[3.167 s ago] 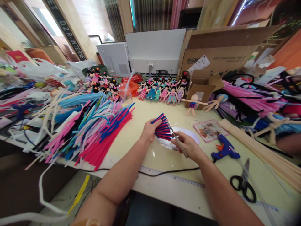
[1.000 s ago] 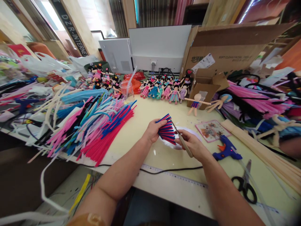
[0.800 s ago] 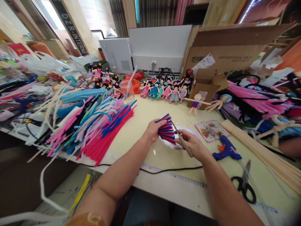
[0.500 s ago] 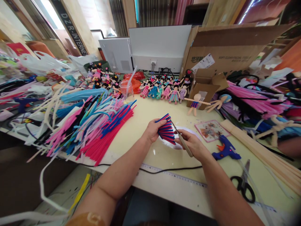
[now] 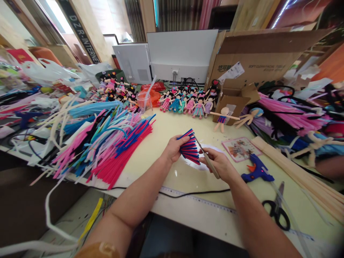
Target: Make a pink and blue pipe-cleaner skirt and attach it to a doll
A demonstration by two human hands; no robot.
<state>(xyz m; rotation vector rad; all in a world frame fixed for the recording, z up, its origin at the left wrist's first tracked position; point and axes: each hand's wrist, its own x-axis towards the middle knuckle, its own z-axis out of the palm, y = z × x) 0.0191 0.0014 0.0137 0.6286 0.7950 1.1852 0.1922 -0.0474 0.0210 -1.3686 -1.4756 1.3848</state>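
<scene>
My left hand (image 5: 173, 148) is closed on a fanned piece of red and blue pipe cleaners (image 5: 189, 147), thumb on top. In my right hand (image 5: 217, 161) is a pair of scissors (image 5: 211, 165) with a beige handle. Their narrow blades lie along the right edge of the fan; whether they are open there is too small to tell. Behind the hands, a bare doll figure (image 5: 223, 118) with a red and blue striped body leans against a small cardboard box (image 5: 233, 104). Rows of small finished dolls (image 5: 189, 102) stand at the back.
Loose pipe cleaners (image 5: 115, 139) of many colours cover the left side. To the right lie a blue glue gun (image 5: 257, 170), black-handled scissors (image 5: 277, 209), beige pipe cleaners (image 5: 295, 172) and a picture card (image 5: 240, 147). A black cord (image 5: 185, 195) runs along the front edge.
</scene>
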